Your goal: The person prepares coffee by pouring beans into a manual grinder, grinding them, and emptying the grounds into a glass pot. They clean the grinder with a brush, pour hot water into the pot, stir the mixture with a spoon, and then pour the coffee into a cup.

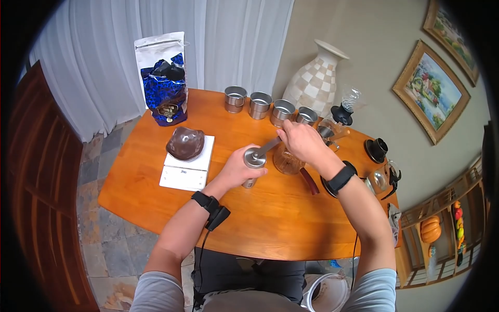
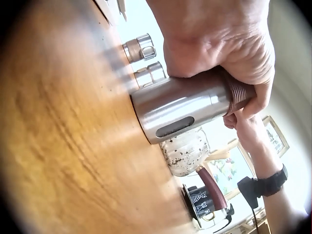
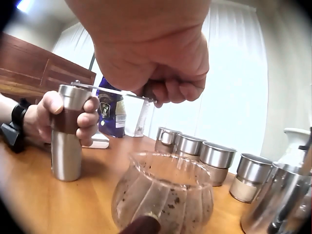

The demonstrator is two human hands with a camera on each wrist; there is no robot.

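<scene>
A steel hand grinder (image 2: 180,105) with a brown band stands upright on the table. My left hand (image 1: 240,167) grips it round the band, fingers and thumb curled about it in the right wrist view (image 3: 66,117). From its top a flat metal crank arm (image 1: 268,147) reaches out to the right. My right hand (image 1: 304,141) holds the knob at the crank's end, which the fingers mostly hide. Below that hand is a ribbed glass pot (image 3: 163,195) with dark specks on its walls and a brown handle (image 1: 310,181).
On the left, a dark bowl (image 1: 185,143) sits on a white scale (image 1: 183,177), with a blue coffee bag (image 1: 165,96) behind. Several steel cups (image 1: 260,105) line the back edge beside a checkered vase (image 1: 313,78). A black dripper (image 1: 376,150) and glass carafe (image 1: 381,178) stand right.
</scene>
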